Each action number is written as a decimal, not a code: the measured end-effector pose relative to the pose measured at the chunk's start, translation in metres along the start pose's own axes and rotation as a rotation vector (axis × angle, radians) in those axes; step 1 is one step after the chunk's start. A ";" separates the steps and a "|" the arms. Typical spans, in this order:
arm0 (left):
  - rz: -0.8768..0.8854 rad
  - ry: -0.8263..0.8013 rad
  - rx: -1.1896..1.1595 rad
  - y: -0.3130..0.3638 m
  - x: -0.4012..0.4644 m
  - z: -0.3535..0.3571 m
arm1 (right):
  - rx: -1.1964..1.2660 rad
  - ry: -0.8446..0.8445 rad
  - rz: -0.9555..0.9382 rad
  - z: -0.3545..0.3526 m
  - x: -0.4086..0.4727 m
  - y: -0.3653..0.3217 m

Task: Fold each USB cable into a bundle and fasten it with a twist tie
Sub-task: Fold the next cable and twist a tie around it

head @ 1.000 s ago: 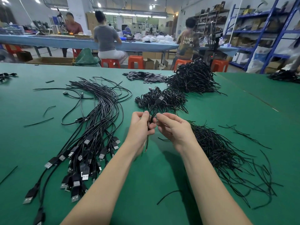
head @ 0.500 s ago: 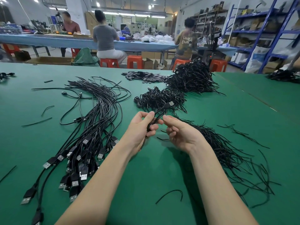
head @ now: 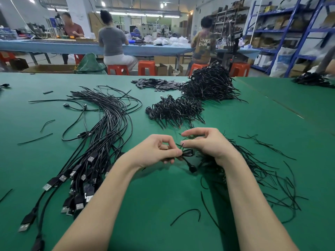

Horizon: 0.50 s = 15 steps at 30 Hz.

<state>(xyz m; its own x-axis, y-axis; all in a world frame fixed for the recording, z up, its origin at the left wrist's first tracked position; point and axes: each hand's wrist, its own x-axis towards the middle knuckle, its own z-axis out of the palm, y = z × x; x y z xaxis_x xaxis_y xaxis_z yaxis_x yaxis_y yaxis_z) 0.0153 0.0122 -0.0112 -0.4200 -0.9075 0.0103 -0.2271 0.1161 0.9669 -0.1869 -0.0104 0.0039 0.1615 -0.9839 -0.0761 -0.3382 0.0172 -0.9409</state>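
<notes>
Left hand (head: 155, 151) pinches small folded black USB cable bundle (head: 187, 153), held above green bench (head: 163, 223), near centre. Right hand (head: 206, 144) pinches thin black twist tie (head: 181, 144) at bundle waist. Judgement: fastening step. Keep loops squeezed flat, twist tie ends tight. Dangling plug (head: 192, 168) left free.

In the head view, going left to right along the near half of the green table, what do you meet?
Loose USB cables → left hand → folded cable bundle → right hand → spread of twist ties.
</notes>
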 end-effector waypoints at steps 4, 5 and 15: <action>0.056 0.219 -0.030 -0.003 0.010 0.008 | -0.015 0.230 -0.131 0.017 0.005 -0.009; 0.067 0.275 -0.064 -0.004 0.012 0.007 | 0.076 0.242 -0.136 0.021 0.005 -0.010; 0.020 0.478 -0.325 -0.005 0.011 0.012 | 0.020 0.147 -0.241 0.024 0.003 -0.011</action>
<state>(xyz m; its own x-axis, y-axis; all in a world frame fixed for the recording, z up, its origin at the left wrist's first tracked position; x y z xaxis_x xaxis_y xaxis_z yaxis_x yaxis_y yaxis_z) 0.0011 0.0064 -0.0193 0.0394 -0.9967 0.0705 0.0899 0.0738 0.9932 -0.1604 -0.0093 0.0056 0.0988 -0.9752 0.1983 -0.2873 -0.2187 -0.9325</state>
